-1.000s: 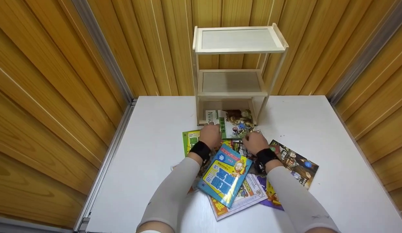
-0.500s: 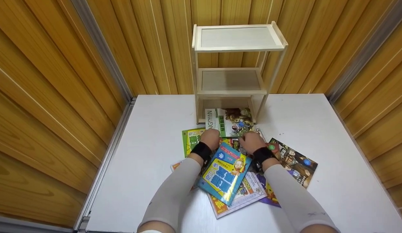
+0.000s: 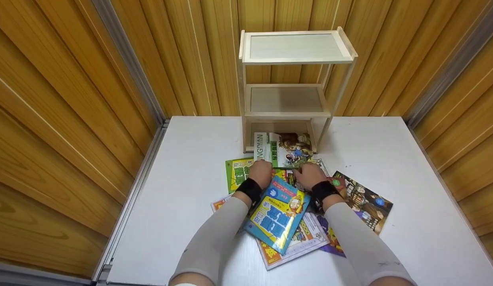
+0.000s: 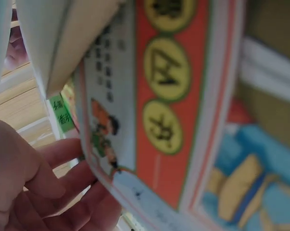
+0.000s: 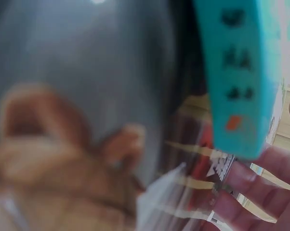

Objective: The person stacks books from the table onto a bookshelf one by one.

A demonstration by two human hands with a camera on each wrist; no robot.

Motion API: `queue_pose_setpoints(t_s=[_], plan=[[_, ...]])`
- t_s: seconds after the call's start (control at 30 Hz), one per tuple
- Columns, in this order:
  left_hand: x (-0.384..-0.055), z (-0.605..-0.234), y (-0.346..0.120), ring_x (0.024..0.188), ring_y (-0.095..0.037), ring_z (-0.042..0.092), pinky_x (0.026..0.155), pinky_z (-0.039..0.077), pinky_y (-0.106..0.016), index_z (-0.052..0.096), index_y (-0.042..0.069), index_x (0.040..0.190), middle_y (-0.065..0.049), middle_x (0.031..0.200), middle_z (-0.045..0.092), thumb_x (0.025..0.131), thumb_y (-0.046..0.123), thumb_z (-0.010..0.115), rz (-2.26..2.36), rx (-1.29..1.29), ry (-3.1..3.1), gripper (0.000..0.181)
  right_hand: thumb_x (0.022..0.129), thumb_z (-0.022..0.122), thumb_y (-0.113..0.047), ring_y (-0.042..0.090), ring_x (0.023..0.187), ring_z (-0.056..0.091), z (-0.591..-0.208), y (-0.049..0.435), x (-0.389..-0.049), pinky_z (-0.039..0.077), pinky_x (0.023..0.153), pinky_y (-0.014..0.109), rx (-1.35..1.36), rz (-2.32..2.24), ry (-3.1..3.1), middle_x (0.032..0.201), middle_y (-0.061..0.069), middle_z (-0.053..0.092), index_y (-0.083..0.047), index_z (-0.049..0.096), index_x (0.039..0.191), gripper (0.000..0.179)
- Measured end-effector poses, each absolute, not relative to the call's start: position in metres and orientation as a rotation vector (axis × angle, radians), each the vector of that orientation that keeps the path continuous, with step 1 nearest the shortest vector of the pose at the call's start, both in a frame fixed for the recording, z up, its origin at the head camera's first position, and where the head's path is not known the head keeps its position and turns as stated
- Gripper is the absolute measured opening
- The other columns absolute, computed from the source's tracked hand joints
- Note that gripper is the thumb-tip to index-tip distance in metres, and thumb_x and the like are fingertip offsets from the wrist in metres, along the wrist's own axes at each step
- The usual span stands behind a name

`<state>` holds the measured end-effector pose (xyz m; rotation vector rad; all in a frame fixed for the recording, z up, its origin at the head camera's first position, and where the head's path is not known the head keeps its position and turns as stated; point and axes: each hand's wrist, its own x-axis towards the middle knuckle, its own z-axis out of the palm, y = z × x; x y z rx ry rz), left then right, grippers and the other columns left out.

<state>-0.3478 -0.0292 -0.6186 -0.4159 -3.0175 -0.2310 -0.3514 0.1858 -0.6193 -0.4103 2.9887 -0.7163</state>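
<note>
In the head view a white-and-green illustrated book (image 3: 284,149) lies at the bottom level of the wooden shelf rack (image 3: 286,115), its near edge projecting out over a pile of books. My left hand (image 3: 261,173) holds it at the near left corner. At the near right corner my right hand (image 3: 311,175) holds the same edge, fingers curled. The left wrist view shows bent fingers (image 4: 72,192) beside the book's green label. In the blurry right wrist view, fingers (image 5: 260,185) show behind a teal book spine (image 5: 234,82); their exact contact is hidden.
Under my wrists lie a blue-and-yellow book (image 3: 278,214), a white-bordered book (image 3: 296,242), a green book (image 3: 236,171) and a dark-covered book (image 3: 367,200), overlapping on the white table (image 3: 183,206). Wood-pattern walls (image 3: 207,59) enclose the table.
My left hand has shifted back toward me, baring more of the book's left strip of letters. My right hand has moved slightly left and nearer along the edge. The pile looks unchanged.
</note>
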Motion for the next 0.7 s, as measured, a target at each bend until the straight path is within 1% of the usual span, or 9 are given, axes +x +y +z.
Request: queue_pose_setpoints(t_s=[0.07,0.17,0.23,0.3,0.33,0.43,0.53,0.6,0.7], plan=[[-0.35,-0.618,-0.03,0.086,-0.027,0.076,0.075,0.065,-0.04,0.08,0.01,0.087,-0.009,0.09,0.079,0.101,0.018,0.071,-0.214,-0.421,-3.029,0.018,0.107,0.06,-0.032,0.032,0.07,0.061,-0.62,0.185,-0.353,0.048,0.07,0.045,-0.406,-0.727,2.997,0.072,0.012,0.061,-0.007,0.064,0.079,0.039],[-0.357,-0.615,-0.029,0.093,-0.027,0.074,0.086,0.063,-0.041,0.08,0.01,0.093,-0.008,0.094,0.078,0.1,0.019,0.072,-0.157,-0.46,-3.04,0.014,0.107,0.061,-0.032,0.042,0.091,0.07,-0.62,0.184,-0.356,0.056,0.083,0.056,-0.414,-0.723,3.028,0.097,0.025,0.073,0.004,0.073,0.106,0.038],[-0.365,-0.613,-0.029,0.098,-0.027,0.073,0.094,0.06,-0.042,0.08,0.011,0.099,-0.008,0.098,0.078,0.099,0.02,0.073,-0.122,-0.488,-3.056,0.012,0.107,0.062,-0.032,0.047,0.104,0.07,-0.618,0.183,-0.359,0.056,0.092,0.061,-0.406,-0.717,3.045,0.114,0.03,0.073,0.007,0.071,0.124,0.044],[-0.374,-0.61,-0.03,0.101,-0.028,0.072,0.096,0.059,-0.043,0.079,0.01,0.104,-0.008,0.101,0.077,0.096,0.021,0.077,-0.114,-0.498,-3.091,0.013,0.107,0.061,-0.032,0.051,0.113,0.067,-0.617,0.183,-0.364,0.053,0.098,0.063,-0.405,-0.697,3.043,0.124,0.033,0.07,0.009,0.065,0.136,0.051],[-0.379,-0.609,-0.031,0.103,-0.029,0.071,0.097,0.058,-0.043,0.078,0.01,0.108,-0.008,0.104,0.077,0.094,0.021,0.079,-0.114,-0.502,-3.113,0.018,0.107,0.061,-0.033,0.052,0.117,0.065,-0.617,0.183,-0.366,0.052,0.102,0.064,-0.392,-0.69,3.035,0.129,0.034,0.068,0.009,0.062,0.141,0.054],[-0.39,-0.604,-0.034,0.111,-0.031,0.069,0.098,0.058,-0.043,0.073,0.008,0.122,-0.011,0.114,0.074,0.093,0.02,0.079,-0.137,-0.489,-3.177,0.032,0.107,0.059,-0.034,0.055,0.122,0.062,-0.616,0.183,-0.376,0.049,0.106,0.064,-0.374,-0.675,3.019,0.133,0.036,0.065,0.01,0.054,0.148,0.06],[-0.399,-0.602,-0.037,0.117,-0.032,0.068,0.104,0.055,-0.043,0.069,0.006,0.131,-0.014,0.121,0.073,0.101,0.016,0.069,-0.11,-0.536,-3.192,0.032,0.107,0.059,-0.036,0.055,0.126,0.059,-0.614,0.184,-0.383,0.047,0.109,0.064,-0.34,-0.68,2.994,0.137,0.036,0.062,0.01,0.049,0.151,0.065],[-0.404,-0.602,-0.038,0.119,-0.032,0.068,0.108,0.054,-0.044,0.069,0.005,0.132,-0.015,0.121,0.073,0.106,0.012,0.061,-0.087,-0.558,-3.175,0.028,0.107,0.06,-0.037,0.054,0.127,0.06,-0.612,0.184,-0.386,0.048,0.109,0.063,-0.336,-0.686,2.978,0.139,0.036,0.061,0.011,0.047,0.152,0.067],[-0.412,-0.603,-0.039,0.117,-0.033,0.069,0.11,0.052,-0.046,0.07,0.003,0.13,-0.015,0.119,0.074,0.106,0.012,0.061,-0.063,-0.58,-3.156,0.027,0.106,0.059,-0.038,0.055,0.137,0.053,-0.606,0.184,-0.389,0.043,0.115,0.064,-0.311,-0.709,2.929,0.149,0.037,0.054,0.011,0.041,0.156,0.072]])
